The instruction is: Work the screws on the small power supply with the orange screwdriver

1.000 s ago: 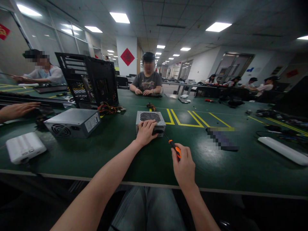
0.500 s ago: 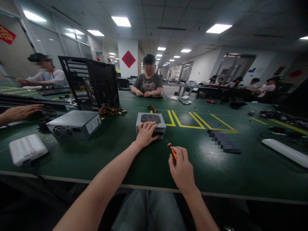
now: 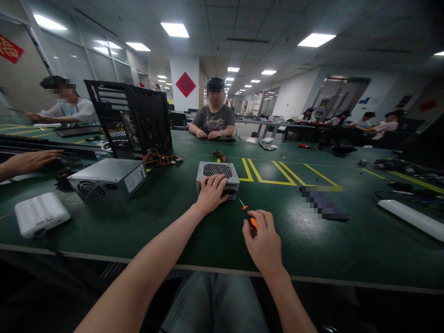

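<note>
A grey metal computer power supply [image 3: 218, 169] with a perforated vent on top sits on the green table in front of me. My left hand [image 3: 211, 194] lies across its top and near side, fingers over the vent and thumb at the front face, gripping it. In my right hand [image 3: 262, 236] is a screwdriver [image 3: 253, 222] with an orange and black handle, pinched between thumb and fingers. Its thin shaft points up and left to the power supply's near right corner; whether the tip sits on a screw is too small to tell.
Left of me stand another power supply [image 3: 109, 178], a white device [image 3: 41, 215] and a black computer case [image 3: 133, 120]. A nearby person's hand [image 3: 33, 162] reaches in at far left. A blurred flat object [image 3: 324, 203] and a white bar [image 3: 412, 219] lie right. Someone sits opposite [image 3: 213, 118].
My right hand's fingers have shifted slightly around the screwdriver handle, and the handle has turned a little. My left hand and the power supply have stayed in place.
</note>
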`<state>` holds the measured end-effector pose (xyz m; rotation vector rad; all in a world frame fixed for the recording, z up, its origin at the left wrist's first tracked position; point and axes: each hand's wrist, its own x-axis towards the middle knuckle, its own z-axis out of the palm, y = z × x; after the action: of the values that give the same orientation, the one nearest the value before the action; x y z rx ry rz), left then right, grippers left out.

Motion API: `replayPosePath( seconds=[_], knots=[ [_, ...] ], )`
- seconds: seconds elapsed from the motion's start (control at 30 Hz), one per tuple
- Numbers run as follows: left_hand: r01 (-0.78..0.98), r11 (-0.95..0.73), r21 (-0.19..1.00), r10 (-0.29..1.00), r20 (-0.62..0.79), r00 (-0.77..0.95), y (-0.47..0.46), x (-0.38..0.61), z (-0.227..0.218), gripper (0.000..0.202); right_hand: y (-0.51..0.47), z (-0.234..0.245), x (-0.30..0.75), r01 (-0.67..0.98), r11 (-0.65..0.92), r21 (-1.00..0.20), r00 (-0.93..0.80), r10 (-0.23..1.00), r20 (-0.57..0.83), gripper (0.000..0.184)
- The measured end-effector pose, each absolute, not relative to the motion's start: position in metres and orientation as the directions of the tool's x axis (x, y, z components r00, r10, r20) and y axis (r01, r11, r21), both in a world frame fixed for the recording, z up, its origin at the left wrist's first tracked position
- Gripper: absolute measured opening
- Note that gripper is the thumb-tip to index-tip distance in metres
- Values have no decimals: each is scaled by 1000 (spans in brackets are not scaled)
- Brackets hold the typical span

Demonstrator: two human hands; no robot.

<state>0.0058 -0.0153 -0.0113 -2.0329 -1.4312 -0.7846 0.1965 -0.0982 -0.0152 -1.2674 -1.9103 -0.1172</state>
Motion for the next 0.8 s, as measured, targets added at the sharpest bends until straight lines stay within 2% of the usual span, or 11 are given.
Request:
replayPosePath(
  seconds=[0.17,0.5,0.7,0.8],
  knots=[
    [946,-299,-126,645,704,298,-16,7,-12,47,-97,-17,195,786,523,-329,-191,712,675,23],
    [953,-277,-125,648,708,282,-12,7,-15,43,-97,-17,197,765,532,-362,-173,711,681,23],
    [953,-275,-129,639,716,281,-11,7,-16,44,-97,-19,195,769,561,-307,-241,699,674,23],
    [953,-281,-116,636,721,275,-11,7,-15,43,-96,-20,195,757,572,-316,-237,691,683,25]
  ],
)
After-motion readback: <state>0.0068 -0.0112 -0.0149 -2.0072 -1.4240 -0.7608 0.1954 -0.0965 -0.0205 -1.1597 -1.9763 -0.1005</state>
